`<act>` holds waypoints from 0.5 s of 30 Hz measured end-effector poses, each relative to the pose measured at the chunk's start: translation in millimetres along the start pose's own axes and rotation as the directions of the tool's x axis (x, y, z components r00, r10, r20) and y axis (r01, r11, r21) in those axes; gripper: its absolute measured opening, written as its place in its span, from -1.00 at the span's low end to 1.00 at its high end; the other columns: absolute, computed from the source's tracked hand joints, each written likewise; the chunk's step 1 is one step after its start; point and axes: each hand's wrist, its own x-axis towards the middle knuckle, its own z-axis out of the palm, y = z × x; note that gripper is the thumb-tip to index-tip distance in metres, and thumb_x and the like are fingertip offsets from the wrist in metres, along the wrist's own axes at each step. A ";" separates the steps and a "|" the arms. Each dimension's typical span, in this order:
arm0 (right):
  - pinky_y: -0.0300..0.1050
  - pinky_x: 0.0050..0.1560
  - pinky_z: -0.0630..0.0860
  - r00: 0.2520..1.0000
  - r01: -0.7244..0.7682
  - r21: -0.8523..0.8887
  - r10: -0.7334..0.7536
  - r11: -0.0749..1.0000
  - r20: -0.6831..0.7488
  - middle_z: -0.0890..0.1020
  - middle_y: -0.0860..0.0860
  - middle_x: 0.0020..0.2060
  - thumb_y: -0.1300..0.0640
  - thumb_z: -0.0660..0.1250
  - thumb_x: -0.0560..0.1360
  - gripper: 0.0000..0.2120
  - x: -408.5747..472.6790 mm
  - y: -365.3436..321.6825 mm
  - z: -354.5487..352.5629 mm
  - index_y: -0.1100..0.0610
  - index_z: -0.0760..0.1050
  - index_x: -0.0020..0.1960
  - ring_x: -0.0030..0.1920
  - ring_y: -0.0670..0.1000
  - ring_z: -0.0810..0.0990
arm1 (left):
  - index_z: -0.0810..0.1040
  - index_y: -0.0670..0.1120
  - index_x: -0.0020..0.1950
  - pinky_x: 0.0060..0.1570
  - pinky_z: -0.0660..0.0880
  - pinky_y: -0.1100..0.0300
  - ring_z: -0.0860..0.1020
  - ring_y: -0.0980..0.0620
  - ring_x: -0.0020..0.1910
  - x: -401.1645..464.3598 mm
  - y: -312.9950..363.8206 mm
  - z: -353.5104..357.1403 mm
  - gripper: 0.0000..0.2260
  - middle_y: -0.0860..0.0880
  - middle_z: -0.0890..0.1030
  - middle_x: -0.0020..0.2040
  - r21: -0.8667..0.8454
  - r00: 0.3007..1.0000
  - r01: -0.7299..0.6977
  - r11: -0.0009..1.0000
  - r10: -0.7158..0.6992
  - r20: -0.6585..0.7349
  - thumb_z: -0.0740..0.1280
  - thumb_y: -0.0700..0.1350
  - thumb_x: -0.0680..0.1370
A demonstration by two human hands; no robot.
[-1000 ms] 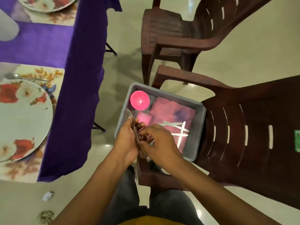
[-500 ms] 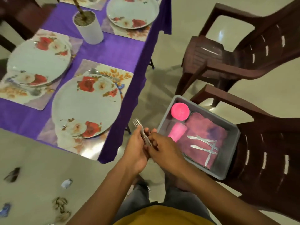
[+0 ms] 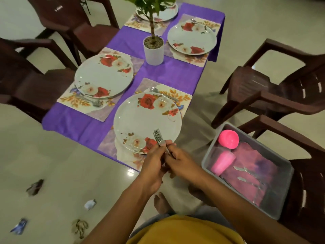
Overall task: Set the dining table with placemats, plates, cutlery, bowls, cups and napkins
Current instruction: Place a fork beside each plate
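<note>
— Since the earlier frames the head view has swung from the bin up to the table, and both hands have come along, now sitting over the near rim of the closest plate. What are they holding?

— Head view: the left hand [image 3: 154,166] grips a bunch of forks [image 3: 159,139] by the handles, fingers curled round them, tines pointing up and away. The right hand [image 3: 181,162] pinches the same handles just beside the left, fingertips closed on the metal.

— Where does the bunch sit against the table?

— Its tines show over the near plate [image 3: 140,118], which lies on a floral placemat [image 3: 182,97] at the near right corner of the purple tablecloth [image 3: 167,73]. A spoon [image 3: 162,93] lies on that mat just beyond the plate.

— And the other places?

— Three more flowered plates on mats: near left [image 3: 103,74] with a spoon [image 3: 91,101] beside it, far right [image 3: 191,38], and a far one partly hidden behind the potted plant [image 3: 153,48] in the middle.

— The supplies?

— A grey bin [image 3: 281,199] rests on a brown chair [image 3: 313,182] to the right. Inside are a pink bowl [image 3: 228,139], a pink cup [image 3: 222,163] lying on its side, pink napkins [image 3: 255,159] and several knives [image 3: 249,173] on top of them.

— Anything on the floor?

— Scraps of wrapper [image 3: 90,204] to the left, and a bare foot [image 3: 161,203] below the arms.
</note>
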 end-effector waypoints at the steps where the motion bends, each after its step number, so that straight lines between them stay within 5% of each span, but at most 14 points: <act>1: -0.11 -0.33 0.63 1.000 0.006 0.003 -0.006 1.000 0.013 0.65 0.06 -0.10 0.18 0.16 0.69 -0.78 1.7 -8.8 4.6 -0.13 0.45 0.05 -0.23 0.01 0.68 | 0.60 -0.01 0.34 0.14 0.65 -0.14 0.67 -0.11 0.22 -1.0 4.3 -8.0 -0.74 -0.09 0.72 0.16 -0.003 1.000 -0.020 1.000 0.020 -0.003 0.19 -0.03 0.75; 7: 0.03 -0.10 0.69 0.997 0.003 -0.083 0.003 0.997 0.072 0.67 -0.08 -0.04 0.05 0.16 0.67 -0.82 30.4 -32.7 32.8 -0.05 0.48 0.22 -0.08 -0.04 0.70 | 0.60 -0.01 0.36 0.00 0.67 0.03 0.70 -0.05 0.17 -2.5 24.9 -44.5 -0.74 -0.08 0.72 0.19 -0.032 0.992 -0.111 0.993 0.109 -0.059 0.21 -0.03 0.74; 10: -0.22 -0.26 0.50 0.997 -0.035 -0.089 0.041 0.995 0.069 0.58 -0.15 -0.24 0.07 0.15 0.72 -0.86 43.5 -46.3 40.8 -0.10 0.46 0.08 -0.28 -0.16 0.58 | 0.64 0.01 0.31 -0.03 0.67 0.00 0.70 -0.07 0.14 -2.0 32.3 -58.5 -0.76 -0.08 0.72 0.17 -0.085 0.990 -0.118 0.989 0.111 -0.083 0.23 -0.03 0.74; 15: -0.24 -0.29 0.48 0.996 -0.040 -0.074 0.045 0.996 0.072 0.65 -0.05 -0.31 0.10 0.17 0.72 -0.82 53.6 -63.2 45.8 -0.05 0.55 0.10 -0.35 -0.12 0.62 | 0.69 0.03 0.17 -0.09 0.64 0.03 0.74 -0.04 -0.07 -2.4 33.9 -75.0 -0.83 -0.11 0.76 0.02 -0.153 0.981 -0.150 0.977 0.129 -0.143 0.30 -0.11 0.70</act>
